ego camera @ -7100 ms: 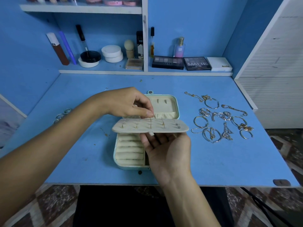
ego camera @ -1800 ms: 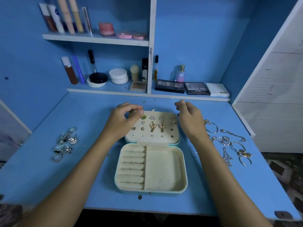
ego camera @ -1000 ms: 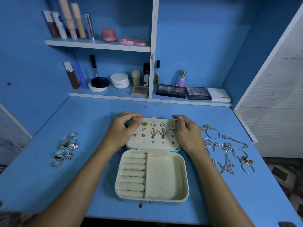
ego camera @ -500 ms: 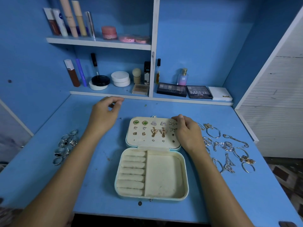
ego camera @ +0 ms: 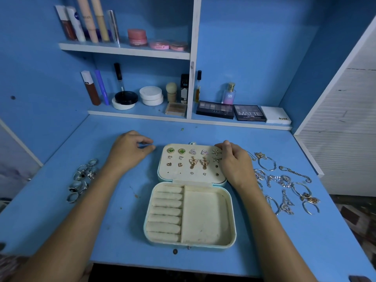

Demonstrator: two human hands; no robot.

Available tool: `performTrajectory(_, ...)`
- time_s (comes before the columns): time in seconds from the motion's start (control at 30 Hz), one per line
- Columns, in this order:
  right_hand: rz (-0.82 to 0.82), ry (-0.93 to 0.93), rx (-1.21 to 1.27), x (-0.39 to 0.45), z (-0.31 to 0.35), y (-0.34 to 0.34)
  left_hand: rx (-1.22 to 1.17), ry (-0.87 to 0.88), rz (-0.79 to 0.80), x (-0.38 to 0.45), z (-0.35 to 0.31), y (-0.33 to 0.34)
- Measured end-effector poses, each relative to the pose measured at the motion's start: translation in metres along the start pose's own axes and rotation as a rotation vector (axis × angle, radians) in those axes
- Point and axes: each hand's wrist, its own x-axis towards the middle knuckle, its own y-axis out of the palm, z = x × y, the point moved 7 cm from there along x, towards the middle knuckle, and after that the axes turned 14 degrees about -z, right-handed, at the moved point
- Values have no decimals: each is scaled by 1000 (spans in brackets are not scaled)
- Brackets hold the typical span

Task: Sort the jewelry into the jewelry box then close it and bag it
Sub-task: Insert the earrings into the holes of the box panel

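The pale jewelry box lies open in the middle of the blue table. Its lid panel lies flat behind the tray and carries several pairs of earrings. The tray's ring rolls and its wide compartment hold nothing. My right hand grips the lid's right edge, fingers curled over its far corner. My left hand rests on the table left of the lid, thumb and forefinger close together; anything between them is too small to see. A cluster of rings lies at the left, bracelets and chains at the right.
Shelves at the back hold cosmetics: tubes, white jars, a perfume bottle and eyeshadow palettes. A white slatted panel stands at the right. The table's front edge is close to me.
My left hand left the lid, reached to the far left of it, and has drawn back toward the lid. My right hand stays on the lid's right edge.
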Motion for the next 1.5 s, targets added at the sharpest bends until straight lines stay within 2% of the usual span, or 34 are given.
performTrajectory(0.3,-2,8,4,0,-1,1,13,6,-36,-2,-3,1)
performTrajectory(0.47,-4,-4,-1,0,0,0,-1,72,-85,-4,-8,-4)
performTrajectory(0.57,-6,0,-3,0,0,0,-51,107,-118,-6,-22,-12)
performTrajectory(0.67,-3,-2,-5,0,0,0,-143,64,-127,-12,-33,-20)
performTrajectory(0.87,3,11,5,0,0,0,-330,-63,-45,-32,-43,-25)
performTrajectory(1.03,1,6,8,-1,1,0,-412,-35,24,-56,-55,-27)
performTrajectory(1.2,-5,17,15,-1,0,-1,-371,137,87,-73,-71,-27)
performTrajectory(1.5,-2,19,21,-3,1,-1,-295,70,109,-80,-75,-23)
